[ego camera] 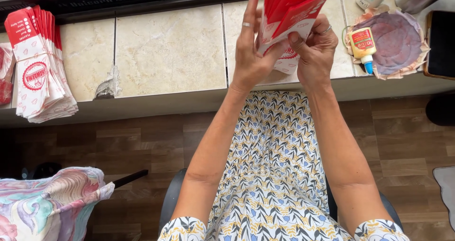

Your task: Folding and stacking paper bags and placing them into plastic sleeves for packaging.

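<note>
Up over the ledge, a fanned bundle of red-and-white printed paper bags (291,13) is gripped between both hands, raised just above the cream stone-tiled counter (170,51) and partly cut off by the top of the view. The left hand (251,51) is mostly open, fingers stretched long and upright along the left side of the bundle, a ring on one finger, the thumb pressing the paper from below. The right hand (315,51) is curled tighter, thumb and forefinger pinching the white lower edge of the bags, also wearing a ring. The two hands sit close together, nearly touching at the thumbs.

Just right of the right hand, a small glue bottle with a yellow-and-red label and blue nozzle (364,49) lies tilted on a round purple fabric mat with a frilled beige rim (403,42). Beyond that, a dark flat rectangular device (441,42) rests at the counter's far right edge.

Well apart on the left, a second stack of the same red-and-white paper bags (40,66) lies fanned on the counter. Below, a patterned floral dress (275,174) covers the lap, over a brown wood-plank floor (142,146), with a pastel swirl-print cloth (47,208) bunched at lower left.
</note>
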